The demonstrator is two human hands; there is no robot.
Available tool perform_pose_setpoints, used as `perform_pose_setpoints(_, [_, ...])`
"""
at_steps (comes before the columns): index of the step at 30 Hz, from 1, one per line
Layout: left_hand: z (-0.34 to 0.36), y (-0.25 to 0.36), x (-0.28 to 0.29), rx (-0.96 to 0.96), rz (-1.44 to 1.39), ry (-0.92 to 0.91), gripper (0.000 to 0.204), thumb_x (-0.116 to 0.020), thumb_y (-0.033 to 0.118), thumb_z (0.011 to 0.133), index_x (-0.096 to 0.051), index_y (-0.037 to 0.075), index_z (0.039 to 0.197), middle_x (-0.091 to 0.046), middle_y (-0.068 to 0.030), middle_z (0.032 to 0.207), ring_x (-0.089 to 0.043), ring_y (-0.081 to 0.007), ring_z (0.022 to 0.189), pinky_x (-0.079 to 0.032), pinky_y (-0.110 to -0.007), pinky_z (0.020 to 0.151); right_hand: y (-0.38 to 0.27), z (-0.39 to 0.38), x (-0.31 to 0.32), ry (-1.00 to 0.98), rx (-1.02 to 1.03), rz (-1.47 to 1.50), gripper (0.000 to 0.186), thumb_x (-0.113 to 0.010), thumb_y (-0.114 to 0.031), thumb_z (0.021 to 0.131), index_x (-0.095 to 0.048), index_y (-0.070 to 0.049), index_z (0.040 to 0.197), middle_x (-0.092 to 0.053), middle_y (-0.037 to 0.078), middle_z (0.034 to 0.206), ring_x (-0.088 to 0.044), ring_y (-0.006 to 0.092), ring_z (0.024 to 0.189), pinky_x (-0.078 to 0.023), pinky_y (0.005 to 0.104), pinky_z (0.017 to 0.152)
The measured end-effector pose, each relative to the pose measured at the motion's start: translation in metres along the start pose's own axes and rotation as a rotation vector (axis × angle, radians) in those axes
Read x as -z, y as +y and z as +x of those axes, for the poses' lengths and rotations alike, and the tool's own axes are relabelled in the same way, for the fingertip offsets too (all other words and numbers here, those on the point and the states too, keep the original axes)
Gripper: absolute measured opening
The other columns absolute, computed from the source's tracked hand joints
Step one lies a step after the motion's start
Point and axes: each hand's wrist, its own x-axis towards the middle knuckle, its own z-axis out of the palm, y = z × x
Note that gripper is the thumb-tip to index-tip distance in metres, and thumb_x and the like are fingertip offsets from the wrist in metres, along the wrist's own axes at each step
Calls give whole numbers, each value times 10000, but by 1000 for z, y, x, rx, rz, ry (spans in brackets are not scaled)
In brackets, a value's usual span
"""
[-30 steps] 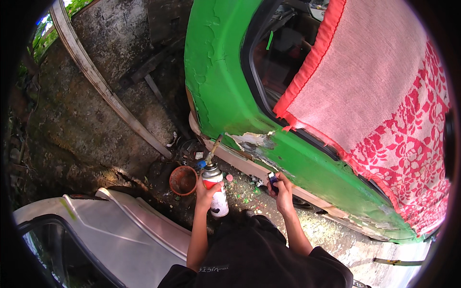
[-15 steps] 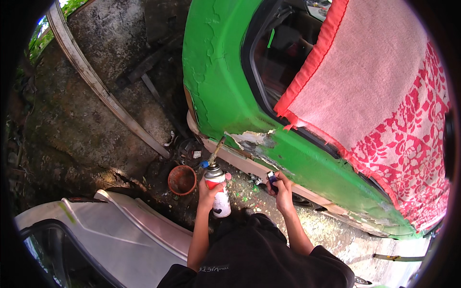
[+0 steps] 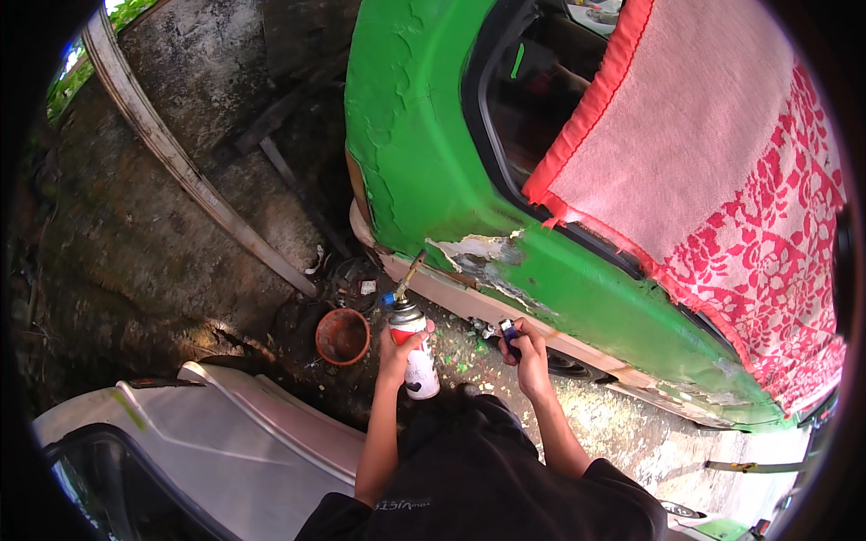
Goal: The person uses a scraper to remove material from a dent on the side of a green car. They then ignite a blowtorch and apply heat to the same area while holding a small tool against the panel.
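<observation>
My left hand [image 3: 394, 359] is wrapped around a white and red gas canister [image 3: 420, 371] held nearly upright. A blow torch head [image 3: 411, 274] with a blue knob is fixed on top, its metal nozzle tilted toward the green car body [image 3: 397, 144]. No flame shows at the nozzle. To the right, my right hand [image 3: 533, 361] grips a small dark blue lighter [image 3: 510, 331] with a metal top, apart from the torch. On the car's lower side, just beyond the nozzle, is a patch of peeled paint [image 3: 487, 255] with bare grey surface and ragged edges.
A pink and red floral towel [image 3: 686, 153] drapes over the car's upper side and window. A terracotta pot [image 3: 343, 336] stands on the ground left of the canister. A silver car [image 3: 234, 451] is close at lower left. A long metal strip [image 3: 185, 162] leans at upper left.
The view has shifted slightly. Both hands keep their grips on the canister and the lighter, in nearly the same places.
</observation>
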Motion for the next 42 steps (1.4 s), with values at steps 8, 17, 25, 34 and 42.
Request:
perform_pose_setpoints(8, [-1, 1, 15, -7, -2, -40, 374, -759, 71, 785, -584, 27, 1112, -667, -75, 928, -667, -166, 772, -564, -328, 666, 13, -15, -7, 82, 12, 33, 172, -434, -61, 849, -541, -18, 976, -505, 29, 681, -372, 73, 556, -286, 243, 500])
perform_pose_setpoints(17, [-11, 13, 22, 0, -40, -48, 387, -752, 53, 790, -556, 24, 1122, -656, -90, 905, -678, -199, 696, -590, -357, 616, 19, -18, -10, 88, 23, 35, 164, -436, -65, 844, -521, -30, 980, -516, 39, 682, -382, 70, 550, -299, 237, 489])
perform_pose_setpoints(25, [-13, 13, 29, -3, -38, -40, 387, -761, 89, 791, -561, 22, 1115, -659, -97, 887, -681, -210, 670, -577, -351, 605, 23, -15, -16, 92, 8, 50, 149, -436, -64, 840, -498, -46, 974, -508, 36, 678, -366, 70, 546, -287, 239, 484])
perform_pose_setpoints(34, [-17, 10, 19, 34, -72, -81, 368, -753, 71, 789, -568, 13, 1102, -663, -105, 870, -679, -215, 660, -576, -353, 602, 20, -19, -13, 112, 31, 22, 177, -428, -85, 849, -542, -44, 979, -506, 28, 675, -367, 72, 546, -289, 239, 478])
perform_pose_setpoints(42, [-22, 1, 6, 27, -68, -100, 371, -745, 61, 789, -578, 7, 1116, -654, -96, 891, -673, -210, 665, -587, -366, 610, 14, -16, -1, 88, 49, 24, 145, -424, -60, 856, -521, -46, 962, -509, 35, 679, -370, 74, 550, -297, 241, 489])
